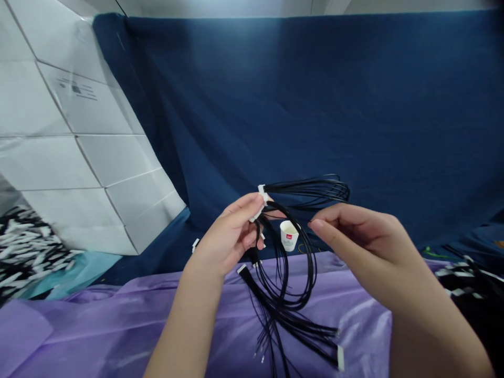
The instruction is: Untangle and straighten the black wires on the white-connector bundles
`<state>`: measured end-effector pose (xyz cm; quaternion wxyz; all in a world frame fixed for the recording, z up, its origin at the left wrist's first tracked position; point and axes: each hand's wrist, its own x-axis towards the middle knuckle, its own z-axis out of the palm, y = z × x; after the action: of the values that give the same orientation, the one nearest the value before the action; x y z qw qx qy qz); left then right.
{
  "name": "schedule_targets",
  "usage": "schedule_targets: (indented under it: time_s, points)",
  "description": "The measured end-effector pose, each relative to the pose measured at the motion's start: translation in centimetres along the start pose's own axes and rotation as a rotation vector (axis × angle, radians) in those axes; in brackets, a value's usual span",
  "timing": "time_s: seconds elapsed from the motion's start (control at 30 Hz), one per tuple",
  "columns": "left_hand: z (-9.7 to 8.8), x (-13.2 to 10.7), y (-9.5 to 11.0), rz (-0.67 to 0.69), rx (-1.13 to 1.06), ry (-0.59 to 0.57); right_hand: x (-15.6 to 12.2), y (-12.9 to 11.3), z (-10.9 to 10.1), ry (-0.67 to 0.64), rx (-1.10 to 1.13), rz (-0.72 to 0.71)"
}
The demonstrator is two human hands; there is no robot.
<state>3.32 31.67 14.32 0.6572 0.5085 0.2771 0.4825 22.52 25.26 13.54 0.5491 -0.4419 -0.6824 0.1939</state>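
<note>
My left hand [232,231] is closed around the white connectors [258,210] of a black wire harness [309,262], its thumb pressed on top. From the upper connector, thin black wires [307,188] run right and loop back. My right hand [358,236] pinches with thumb and forefinger at a thin black wire [311,220]; the wire's tip is hidden by the fingers. Below the hands, more black wires with a white connector [340,358] at one end and loose ends hang or lie over the purple cloth. I cannot tell which wires belong to which connector.
A white paper cup [289,236] stands behind the wires. Purple cloth [157,299] covers the near surface. White boxes [118,157] are stacked at left, beside a heap of black and white connectors [27,252]. More harnesses [464,283] lie at right. A blue cloth [315,105] hangs behind.
</note>
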Motion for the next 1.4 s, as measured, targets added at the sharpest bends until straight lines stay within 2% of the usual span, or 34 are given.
schedule_targets:
  time_s: [0.13, 0.23, 0.3, 0.43, 0.53, 0.67, 0.73, 0.93, 1.0, 1.13, 1.3, 1.4]
  points:
    - [0.1, 0.0, -0.3, -0.001, 0.046, -0.021, 0.8, 1.1, 0.6, 0.181, -0.092, -0.037]
    - [0.1, 0.1, -0.4, -0.001, 0.027, -0.048, 1.3, 2.0, 0.8, 0.255, -0.251, -0.080]
    - [0.2, 0.1, -0.3, -0.008, 0.009, -0.039, 1.4, 2.4, 0.8, 0.269, -0.316, -0.099]
    - [0.2, 0.1, -0.1, -0.021, -0.037, 0.014, 1.4, 2.3, 0.5, 0.240, -0.267, -0.035]
    - [0.0, 0.1, 0.0, -0.042, -0.073, 0.061, 1.3, 2.0, -0.2, 0.198, -0.123, 0.013]
    - [-0.3, 0.2, 0.1, -0.044, -0.109, 0.121, 0.9, 1.8, -2.0, -0.003, 0.308, 0.100]
    - [-0.3, 0.2, 0.1, -0.045, -0.128, 0.133, 0.6, 1.7, -3.0, -0.057, 0.489, 0.146]
    - [-0.1, 0.1, 0.3, -0.067, -0.147, 0.129, 0.5, 1.0, -4.3, -0.127, 0.719, 0.164]
    - [-0.1, 0.1, 0.3, -0.067, -0.155, 0.119, 0.8, 1.1, -4.0, -0.066, 0.721, 0.157]
    - [0.0, 0.1, 0.1, -0.068, -0.164, 0.112, 1.5, 1.6, -2.6, 0.191, 0.747, 0.143]
    - [0.2, 0.1, -0.1, -0.076, -0.176, 0.142, 1.8, 0.8, -0.4, 0.478, 0.848, -0.011]
    - [0.3, 0.1, -0.3, -0.067, -0.188, 0.135, 1.5, -0.3, 0.0, 0.482, 0.806, -0.082]
